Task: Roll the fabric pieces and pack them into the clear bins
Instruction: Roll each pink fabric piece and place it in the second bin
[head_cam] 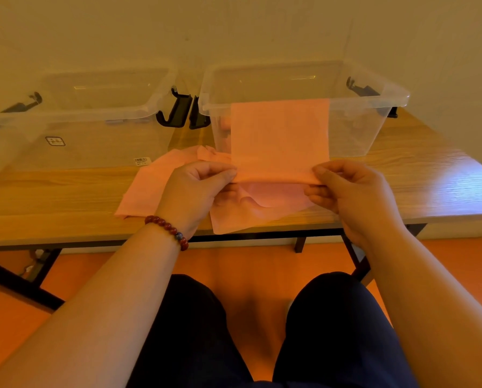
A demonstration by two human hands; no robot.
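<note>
We log both hands just above near table edge. Left hand (195, 189) and right hand (346, 189) each pinch near end of pink fabric strip (279, 135), where its edge is turned into narrow roll. Strip rises toward right clear bin (360, 127); its far edge meets bin's near rim, possibly draped over it. More pink fabric pieces (147, 189) lie loose on wooden table (52, 197) under hands. Left clear bin (99, 135) stands beside right one, black latches (178, 110) between them. Bead bracelet (168, 229) circles left wrist.

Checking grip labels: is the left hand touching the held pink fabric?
Touching. Head view: the left hand pinches the pink fabric at its near edge.
</note>
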